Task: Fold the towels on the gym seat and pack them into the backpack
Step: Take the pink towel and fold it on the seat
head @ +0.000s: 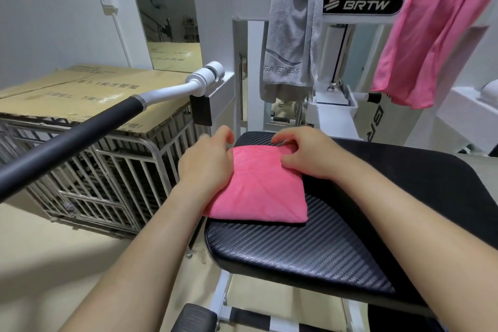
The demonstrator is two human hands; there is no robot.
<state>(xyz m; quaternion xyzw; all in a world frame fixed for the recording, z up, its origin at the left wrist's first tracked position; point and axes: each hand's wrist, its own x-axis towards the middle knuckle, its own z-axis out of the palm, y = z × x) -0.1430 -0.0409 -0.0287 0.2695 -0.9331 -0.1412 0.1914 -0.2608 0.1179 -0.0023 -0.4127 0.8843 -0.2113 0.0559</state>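
While both bare hands press on it, a folded pink microfibre towel (258, 186) lies flat on the black, carbon-weave padded gym seat (310, 250), near the seat's far left corner. The left hand (206, 160) lies palm down over the towel's left edge, fingers loosely curled past the far corner and closed on nothing. The right hand (307, 155) rests on the towel's far right corner, fingers bent, thumb against the cloth; whether it pinches the fabric cannot be told. The towel's near edge is straight and shows a thin dark trim, and its left edge runs close to the seat's rim.

To the right of the towel and nearer the camera, the seat padding lies bare. Beyond the seat's far edge rises the white machine frame (250, 3), with a grey towel printed with lettering (291, 35) draped over its crossbar and a loose pink towel (431, 40) hanging over the bar further right. A black-gripped white lever arm (80, 137) slants across the left side, above a metal wire cage (113, 178) topped with flattened brown cardboard (89, 94). Pale floor shows below the cage.
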